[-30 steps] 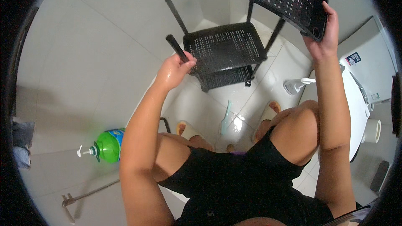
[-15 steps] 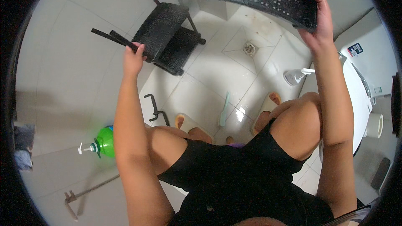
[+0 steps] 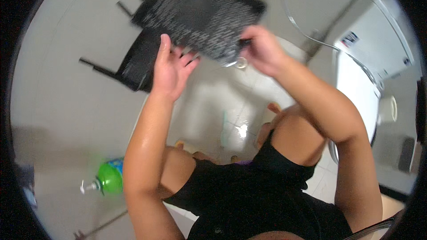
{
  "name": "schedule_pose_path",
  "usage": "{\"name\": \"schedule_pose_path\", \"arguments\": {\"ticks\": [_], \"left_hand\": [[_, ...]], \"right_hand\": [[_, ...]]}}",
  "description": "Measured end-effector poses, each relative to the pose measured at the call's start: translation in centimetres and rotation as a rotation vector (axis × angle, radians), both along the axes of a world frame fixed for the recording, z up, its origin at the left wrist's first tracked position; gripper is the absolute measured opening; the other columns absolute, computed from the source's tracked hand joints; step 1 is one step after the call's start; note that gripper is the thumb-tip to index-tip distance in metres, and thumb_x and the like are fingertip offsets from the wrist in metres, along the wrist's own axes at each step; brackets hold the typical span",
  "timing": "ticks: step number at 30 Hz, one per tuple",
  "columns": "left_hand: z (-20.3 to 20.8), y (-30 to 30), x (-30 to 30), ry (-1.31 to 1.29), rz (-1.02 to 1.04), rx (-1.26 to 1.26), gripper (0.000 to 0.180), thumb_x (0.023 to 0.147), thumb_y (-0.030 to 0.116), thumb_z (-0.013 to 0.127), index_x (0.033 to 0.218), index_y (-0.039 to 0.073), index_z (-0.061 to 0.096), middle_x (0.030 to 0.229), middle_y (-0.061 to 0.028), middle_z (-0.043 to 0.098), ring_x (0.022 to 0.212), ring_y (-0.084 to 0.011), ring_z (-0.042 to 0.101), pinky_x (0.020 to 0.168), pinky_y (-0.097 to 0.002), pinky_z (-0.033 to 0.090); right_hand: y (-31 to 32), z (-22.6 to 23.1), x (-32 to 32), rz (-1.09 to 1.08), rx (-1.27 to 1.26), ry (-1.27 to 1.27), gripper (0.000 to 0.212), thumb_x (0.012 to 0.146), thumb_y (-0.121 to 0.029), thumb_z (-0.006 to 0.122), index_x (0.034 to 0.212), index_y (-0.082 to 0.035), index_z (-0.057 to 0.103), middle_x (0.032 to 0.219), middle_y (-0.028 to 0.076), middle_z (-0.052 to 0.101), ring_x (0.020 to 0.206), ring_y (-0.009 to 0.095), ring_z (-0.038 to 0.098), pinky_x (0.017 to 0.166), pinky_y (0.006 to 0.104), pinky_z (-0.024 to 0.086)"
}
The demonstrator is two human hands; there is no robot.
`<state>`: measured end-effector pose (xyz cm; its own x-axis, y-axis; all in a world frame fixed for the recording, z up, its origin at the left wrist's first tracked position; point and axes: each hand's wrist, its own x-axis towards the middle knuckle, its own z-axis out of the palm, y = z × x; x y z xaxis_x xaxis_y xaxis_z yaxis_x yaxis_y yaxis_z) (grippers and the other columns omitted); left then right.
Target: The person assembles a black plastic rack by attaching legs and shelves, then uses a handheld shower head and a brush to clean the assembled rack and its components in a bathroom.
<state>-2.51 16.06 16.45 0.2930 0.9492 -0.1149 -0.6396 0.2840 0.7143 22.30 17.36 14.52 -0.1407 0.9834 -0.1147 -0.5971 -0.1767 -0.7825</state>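
Observation:
My right hand [image 3: 264, 49] is closed on the near right corner of a black perforated shelf tray [image 3: 200, 13], blurred by motion. At the tray's near edge, my left hand [image 3: 173, 69] has its fingers spread and thumb up. Whether its fingertips touch the tray I cannot tell. Partly hidden behind the tray and my left hand stands a black shelf rack [image 3: 133, 64], with dark bars sticking out to the left.
The toilet [image 3: 356, 80] with its hose is at right. A green pump bottle [image 3: 110, 177] stands left of my left arm. A floor drain [image 3: 241, 63] lies below the tray, and a pale green brush [image 3: 225, 129] lies on the wet tiles near my feet.
My right hand has brought the tray left and nearer, over the rack. My left hand has let go of the rack's black bars and moved right, opening beside the tray.

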Motion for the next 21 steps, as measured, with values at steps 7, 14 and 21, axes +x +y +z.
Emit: {"name": "schedule_pose_path", "arguments": {"ticks": [7,14,21], "left_hand": [[-0.7,0.9,-1.9,0.467,0.319,-0.182,0.044,0.083,0.003,0.059,0.127,0.006,0.052,0.117,-0.0126,0.061,0.109,-0.029,0.064,0.093,-0.0458,0.055],[-0.3,-0.6,-3.4,0.701,0.276,-0.085,0.073,0.102,0.034,0.062,0.158,0.002,0.031,0.156,-0.0199,0.044,0.14,-0.0362,0.047,0.119,-0.0488,0.035],[-3.4,0.7,-4.7,0.868,0.27,-0.053,0.083,0.097,0.043,0.071,0.154,-0.008,0.037,0.15,-0.019,0.052,0.135,-0.0267,0.051,0.115,-0.0361,0.037]], "right_hand": [[-1.1,4.7,2.6,-0.129,-0.162,-0.394,0.023,0.089,-0.024,0.069,0.109,-0.015,0.062,0.107,0.004,0.047,0.103,0.019,0.044,0.096,0.0424,0.043],[-1.9,0.2,25.9,-1.016,-0.351,-0.347,0.037,0.097,-0.032,0.058,0.124,-0.008,0.055,0.108,0.007,0.053,0.081,0.023,0.054,0.075,0.0391,0.046],[-5.6,-1.3,20.9,-0.301,-0.256,-0.835,0.033,0.099,-0.039,0.059,0.117,-0.012,0.064,0.103,0.002,0.065,0.093,0.015,0.061,0.079,0.0321,0.048]]}}
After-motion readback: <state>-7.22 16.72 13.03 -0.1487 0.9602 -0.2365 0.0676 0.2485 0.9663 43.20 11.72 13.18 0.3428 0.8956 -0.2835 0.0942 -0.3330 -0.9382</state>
